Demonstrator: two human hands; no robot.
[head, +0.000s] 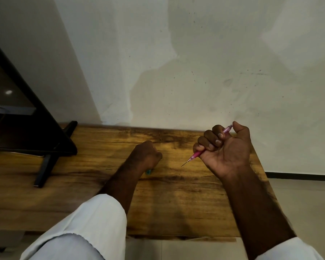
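My right hand (226, 147) is raised over the wooden table (176, 199), palm toward me. Its fingers are curled round a thin pink syringe-like tool (195, 154), and the thumb sits at the tool's upper end. The fine needle tip points down and left over the table top. My left hand (145, 153) rests on the table with its fingers curled under. A small teal object (148, 172) shows just below it; most of that object is hidden, and I cannot tell whether the hand grips it.
A black monitor (17, 102) on a black stand (45, 166) fills the table's left end. A pale marked wall (195, 62) rises right behind the table. The table's right edge drops to a light tiled floor (304, 203).
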